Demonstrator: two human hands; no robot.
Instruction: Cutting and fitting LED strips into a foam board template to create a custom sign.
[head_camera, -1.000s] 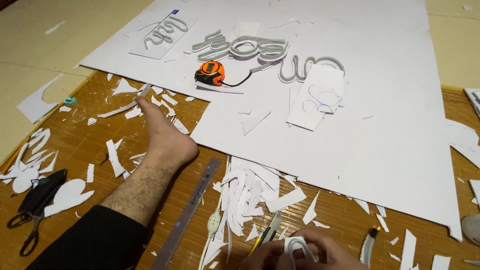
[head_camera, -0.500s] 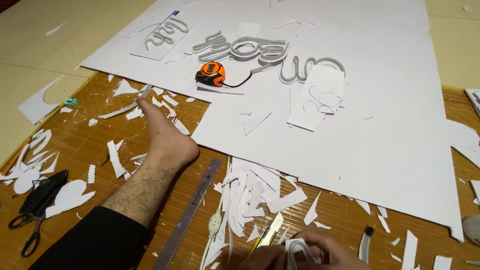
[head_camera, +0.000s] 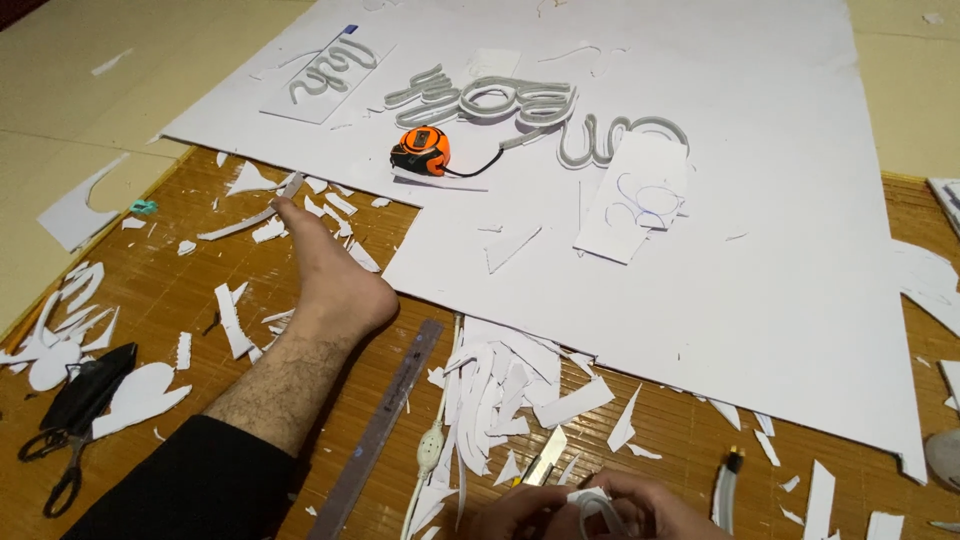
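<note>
Only the tops of both hands show at the bottom edge. My left hand (head_camera: 510, 518) and my right hand (head_camera: 645, 512) are closed together on a small curved white foam strip (head_camera: 592, 500). A utility knife (head_camera: 546, 458) with a bare blade pokes out just above my left hand; whether a hand grips it is hidden. My bare foot (head_camera: 325, 280) and lower leg stretch out to the left on the bamboo mat (head_camera: 160, 300).
A metal ruler (head_camera: 385, 425) lies beside a pile of white offcuts (head_camera: 500, 390). A large white foam sheet (head_camera: 780, 250) carries cut-out script letters (head_camera: 520, 105) and an orange tape measure (head_camera: 422, 150). Scissors (head_camera: 60, 455) lie far left, a glue tube (head_camera: 725, 490) bottom right.
My hands have sunk slightly lower in view, still working the white strip. The foot, sheet and tools lie as before.
</note>
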